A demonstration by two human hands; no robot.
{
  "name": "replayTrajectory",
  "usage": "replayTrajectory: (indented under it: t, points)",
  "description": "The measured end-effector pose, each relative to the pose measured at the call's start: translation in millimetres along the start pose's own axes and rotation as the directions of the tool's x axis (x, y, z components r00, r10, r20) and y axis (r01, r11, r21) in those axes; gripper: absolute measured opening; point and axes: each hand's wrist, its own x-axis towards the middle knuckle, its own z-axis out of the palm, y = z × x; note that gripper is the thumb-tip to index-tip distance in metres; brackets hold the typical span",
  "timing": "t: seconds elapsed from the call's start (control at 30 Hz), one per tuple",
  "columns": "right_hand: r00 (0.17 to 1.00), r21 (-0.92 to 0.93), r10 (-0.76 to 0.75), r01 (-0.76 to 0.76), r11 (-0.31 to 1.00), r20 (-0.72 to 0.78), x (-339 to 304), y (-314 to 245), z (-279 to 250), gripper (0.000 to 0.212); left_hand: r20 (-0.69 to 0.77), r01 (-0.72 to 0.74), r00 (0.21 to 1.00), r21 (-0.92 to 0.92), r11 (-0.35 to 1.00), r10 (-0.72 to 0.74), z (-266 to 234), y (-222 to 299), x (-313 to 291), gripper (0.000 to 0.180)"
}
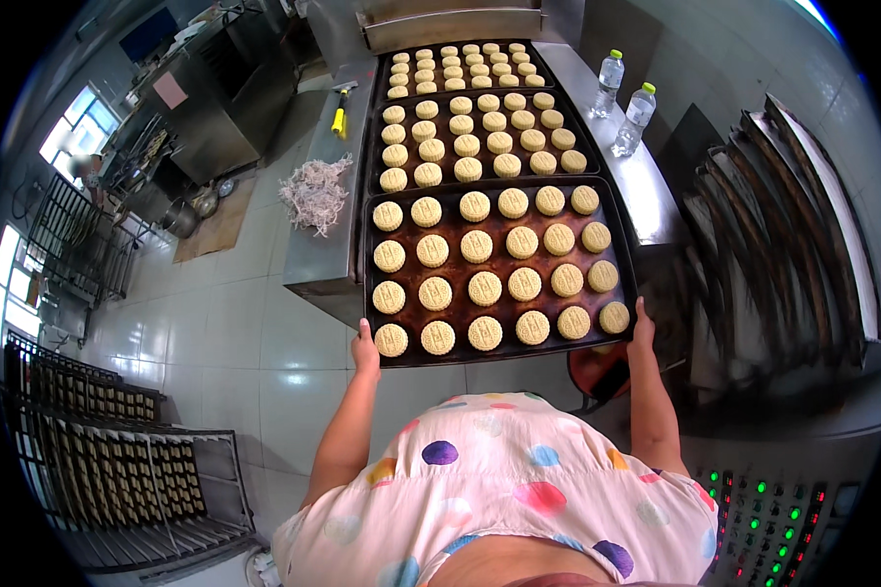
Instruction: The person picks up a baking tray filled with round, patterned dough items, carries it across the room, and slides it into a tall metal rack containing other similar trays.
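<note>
A dark baking tray bearing rows of round, pale, stamped mooncakes is gripped at its two near corners. My left hand closes on the near left corner, thumb up along the rim. At the near right corner my right hand holds the same tray, its thumb also upright. Beyond it a second tray of the same cakes lies in line, and a third tray sits farther back by the metal oven front. The fingers under the held tray are hidden.
On the steel ledge at left lie a bundle of pale shredded strands and a yellow-handled tool. Two clear bottles stand on the right ledge. Dark trays lean at right above a lit control panel. Loaded racks stand lower left.
</note>
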Motion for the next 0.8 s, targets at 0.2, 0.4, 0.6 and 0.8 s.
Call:
replayTrajectory:
  t: [0.2,0.4,0.6,0.8]
  points:
    - [0.999,-0.009,0.032,-0.032,0.999,-0.026,8,5,-5,0.054,0.029,0.039,0.999,-0.005,0.999,-0.039,1,-4,5,0.065]
    - [0.998,0.026,-0.06,0.061,0.998,-0.032,9,10,-6,0.052,-0.04,-0.021,0.999,0.01,1.0,0.021,6,2,1,0.063]
    - [0.999,0.001,-0.048,0.048,0.999,-0.013,5,5,-1,0.053,-0.068,-0.045,0.997,0.029,0.999,0.047,4,-6,12,0.063]
    - [0.999,-0.014,-0.029,0.029,0.999,-0.013,3,1,1,0.056,-0.051,-0.044,0.998,0.03,0.999,0.045,4,-11,15,0.063]
